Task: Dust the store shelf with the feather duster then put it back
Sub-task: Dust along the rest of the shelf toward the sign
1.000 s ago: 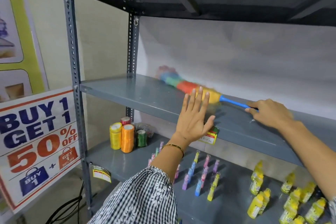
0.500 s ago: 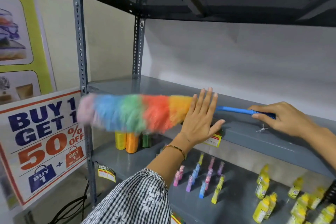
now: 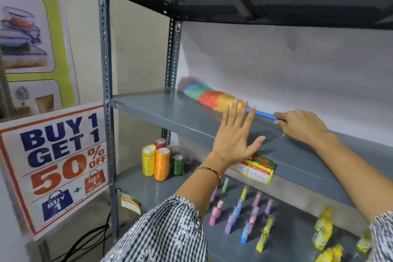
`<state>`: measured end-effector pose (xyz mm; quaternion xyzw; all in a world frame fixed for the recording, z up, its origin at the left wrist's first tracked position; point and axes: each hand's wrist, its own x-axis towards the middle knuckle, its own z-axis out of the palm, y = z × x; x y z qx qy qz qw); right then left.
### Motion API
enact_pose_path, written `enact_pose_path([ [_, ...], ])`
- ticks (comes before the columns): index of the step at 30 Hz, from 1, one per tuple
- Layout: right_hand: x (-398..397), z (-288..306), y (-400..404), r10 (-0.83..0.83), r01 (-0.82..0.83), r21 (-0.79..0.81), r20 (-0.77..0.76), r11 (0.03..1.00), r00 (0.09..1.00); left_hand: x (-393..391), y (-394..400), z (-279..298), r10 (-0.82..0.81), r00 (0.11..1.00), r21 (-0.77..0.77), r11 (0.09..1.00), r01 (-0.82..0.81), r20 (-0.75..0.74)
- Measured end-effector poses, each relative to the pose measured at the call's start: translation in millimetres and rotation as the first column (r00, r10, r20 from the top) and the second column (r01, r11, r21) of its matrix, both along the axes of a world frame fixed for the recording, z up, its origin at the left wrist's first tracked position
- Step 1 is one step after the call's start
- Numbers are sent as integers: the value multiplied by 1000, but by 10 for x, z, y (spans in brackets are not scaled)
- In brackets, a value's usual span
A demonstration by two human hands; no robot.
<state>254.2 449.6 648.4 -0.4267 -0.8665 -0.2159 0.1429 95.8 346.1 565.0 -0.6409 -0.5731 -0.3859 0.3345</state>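
Duster (image 3: pixel 209 98) at shelf (image 3: pixel 161 112) rear edge

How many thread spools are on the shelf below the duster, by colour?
Yellow spool: 1
Orange spool: 1
Green spool: 1
Red spool: 1
Total: 4. The clutter behind them is too blurred to count.

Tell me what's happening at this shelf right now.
A person is dusting the middle shelf of a grey metal rack. The right hand holds the blue handle of a rainbow feather duster, whose head lies on the shelf board toward the back left corner. The left hand is open with fingers spread in front of the shelf, holding nothing. Thread spools and small bottles stand on the shelf below.
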Motion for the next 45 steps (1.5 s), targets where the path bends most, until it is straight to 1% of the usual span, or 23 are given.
enact_pose_path([
  [2,-74,59,3,77,-78,19,37,997,996,1,-8,7,-7,1000,4,1000,6,12],
  [3,-96,100,13,111,-111,28,20,993,994,-6,-10,6,-7,1000,4,1000,7,12],
  [6,-123,185,65,164,-161,31,-136,986,977,-7,-3,-7,1,1000,0,1000,-1,-1],
  [8,-214,173,145,136,-138,-2,-182,990,974,-4,1,-5,7,1000,-1,1000,-7,3],
  [10,-329,126,225,65,-68,-20,-114,998,991,-5,9,-7,5,1000,-5,1000,-5,12],
  [12,-420,78,271,30,-30,-25,-24,999,999,-1,16,-16,-5,1000,-3,1000,5,16],
  [15,-509,48,249,75,-75,-24,31,997,997,-2,19,-17,-28,999,7,1000,28,20],
  [19,-483,64,196,120,-118,-44,42,992,992,-14,13,-20,-28,999,8,1000,28,23],
  [27,-91,13,26,201,-196,-106,35,975,979,3,-9,-7,-14,1000,-52,999,15,21],
  [31,90,-9,-211,235,-226,-139,53,964,971,25,-85,29,16,999,-100,995,-12,36],
  [35,215,-9,-544,307,-295,-147,69,944,949,-43,-316,6,55,997,-102,994,-49,56],
  [38,217,45,-797,383,-370,-116,129,922,915,-182,-646,-143,88,986,-76,994,-78,145],
  [40,150,89,-1004,411,-403,-79,225,912,884,-249,-963,-327,94,972,-69,994,-81,215],
  [41,101,116,-1111,417,-424,-43,297,904,859,-258,-1125,-426,92,969,-60,995,-80,231],
  [43,-85,105,-1375,449,-499,-2,440,866,777,-275,-1453,-679,120,958,-63,992,-107,260],
  [45,-336,-2,-1601,490,-583,1,541,812,684,-308,-1766,-989,156,937,-112,986,-126,314],
])
